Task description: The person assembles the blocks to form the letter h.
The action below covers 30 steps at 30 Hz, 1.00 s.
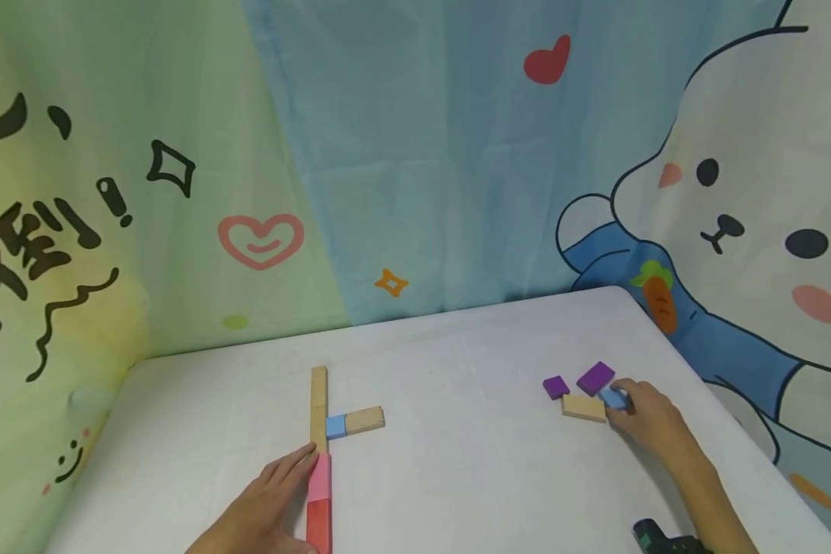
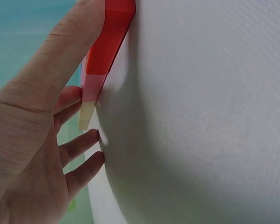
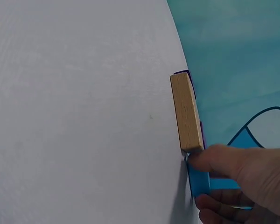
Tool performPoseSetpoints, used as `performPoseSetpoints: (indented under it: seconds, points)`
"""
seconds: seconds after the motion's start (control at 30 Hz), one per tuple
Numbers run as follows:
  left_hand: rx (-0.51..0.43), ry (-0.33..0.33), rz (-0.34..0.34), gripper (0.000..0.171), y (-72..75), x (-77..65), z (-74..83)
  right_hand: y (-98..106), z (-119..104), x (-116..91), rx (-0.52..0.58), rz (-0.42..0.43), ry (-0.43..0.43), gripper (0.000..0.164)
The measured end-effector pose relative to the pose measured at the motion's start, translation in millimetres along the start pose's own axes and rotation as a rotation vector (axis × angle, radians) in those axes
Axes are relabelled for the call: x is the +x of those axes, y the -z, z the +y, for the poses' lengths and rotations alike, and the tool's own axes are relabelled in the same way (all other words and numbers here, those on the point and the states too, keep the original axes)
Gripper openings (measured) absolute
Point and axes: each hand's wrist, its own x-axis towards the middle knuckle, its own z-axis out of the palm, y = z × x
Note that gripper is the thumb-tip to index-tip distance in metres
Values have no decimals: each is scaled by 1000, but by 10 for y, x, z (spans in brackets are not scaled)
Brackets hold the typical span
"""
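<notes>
Fingertips and thumb of my left hand (image 1: 266, 500) touch a straight row of blocks, its fingers stretched along the row's left side. That row has a red block (image 1: 319, 528) nearest, then a pink block (image 1: 320, 478), then plain wooden blocks (image 1: 318, 386). A small blue block (image 1: 335, 427) and a wooden block (image 1: 365, 420) branch off to its right. Over at the table's right, my right hand (image 1: 654, 423) pinches a blue block (image 3: 199, 182) between thumb and fingers. Beside it lie a wooden block (image 1: 584, 408) and two purple blocks (image 1: 595, 378).
All the blocks lie on a white-covered table (image 1: 457, 469). A printed curtain (image 1: 415, 169) hangs along its far edge and both sides. A dark device (image 1: 665, 538) sits by the right wrist at the bottom of the head view.
</notes>
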Motion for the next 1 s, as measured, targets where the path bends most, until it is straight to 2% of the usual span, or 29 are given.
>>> performPoseSetpoints:
  seconds: [0.23, 0.33, 0.4, 0.5, 0.63, 0.73, 0.83, 0.9, 1.0]
  points:
    - [-12, -2, -2, 124, 4, -5, 21, 21, -6, 3, 2, 32, -97, 56]
    - [-23, 12, -10, 125, -7, -10, 26, 75, -133, -32, 14, 37, -86, 58]
    - [-22, 15, -13, 125, -11, -9, 27, 103, -286, -65, 48, 42, -49, 56]
    - [-4, 9, -11, 126, -18, -6, 20, 66, -581, -92, 110, 76, 55, 51]
    - [-14, 14, -21, 127, -15, 7, 5, -143, -1115, -77, 173, 74, 208, 41]
    - [-56, 29, -38, 127, -9, 18, 0, -355, -1595, -48, 208, -2, 280, 36]
    - [-82, 42, -49, 126, -1, 16, -4, -600, -2039, 5, 195, -85, 366, 34]
    - [-80, 45, -49, 126, 8, 12, -2, -770, -2261, 58, 161, -125, 419, 34]
    - [-84, 39, -45, 125, 19, 10, 5, -996, -2465, 137, 89, -148, 462, 32]
